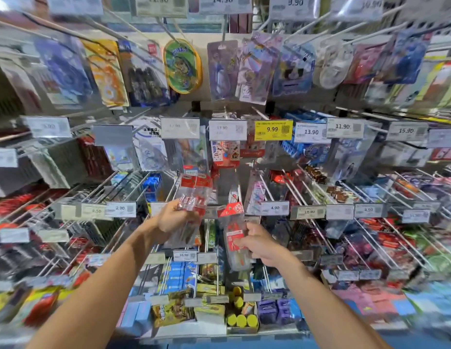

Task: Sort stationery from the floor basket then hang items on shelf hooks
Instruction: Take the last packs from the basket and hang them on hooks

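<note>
Reaching up from the bottom edge of the head-camera view, two bare forearms stretch toward a store wall of pegged stationery, elbows cut off by the frame.

The left hand (pixel 172 217) is raised, wrist bent back, fingers curled round a bundle of clear packets (pixel 194 197) with red tops. The bundle stands roughly upright in the grip, its lower ends trailing below the palm.

The right hand (pixel 259 244) sits lower and just to the right, its back to the camera. Thumb and fingertips pinch a single packet (pixel 234 239) by its right edge. This one is clear too, with a red card inside and a red header that tilts to the left. The two hands are near each other but apart.

Both loads hang in front of the middle rows of shelf hooks (pixel 293 188), below a yellow price tag (pixel 273 129) reading 9.99 and among white price tags (pixel 275 208).

Whether either packet touches a hook cannot be told. The printing on the packets is too smeared to read (motion blur thickens toward every edge of the frame). The left palm and most of the right fingers are hidden behind the hands' own backs.
</note>
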Available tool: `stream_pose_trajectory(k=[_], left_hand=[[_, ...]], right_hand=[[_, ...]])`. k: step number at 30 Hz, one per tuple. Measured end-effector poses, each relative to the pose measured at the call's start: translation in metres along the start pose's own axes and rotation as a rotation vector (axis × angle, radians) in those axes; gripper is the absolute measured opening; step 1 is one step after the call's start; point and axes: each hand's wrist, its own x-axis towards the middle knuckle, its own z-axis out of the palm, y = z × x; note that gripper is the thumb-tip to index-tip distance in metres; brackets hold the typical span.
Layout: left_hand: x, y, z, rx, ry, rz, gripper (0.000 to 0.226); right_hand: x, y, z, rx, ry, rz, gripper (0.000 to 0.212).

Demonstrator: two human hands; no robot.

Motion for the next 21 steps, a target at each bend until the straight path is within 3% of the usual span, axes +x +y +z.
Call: stream_pose_trajectory(k=[7,11,21], left_hand=[[-0.002,0.005,-0.009,-0.082,-0.03,0.012,0.012],[0.0,-0.002,-0.025,-0.131,0.039,-0.062,0.05],[0.004,0.006,-0.037,-0.416,0.068,-0.074,0.104]], right_hand=[[0.001,0.008,0.014,-0.16,-0.12,0.093,0.037],[0.005,0.01,0.021,-0.209,-0.123,0.091,0.038],[0.022,0.003,0.055,-0.12,0.0,0.018,0.03]])
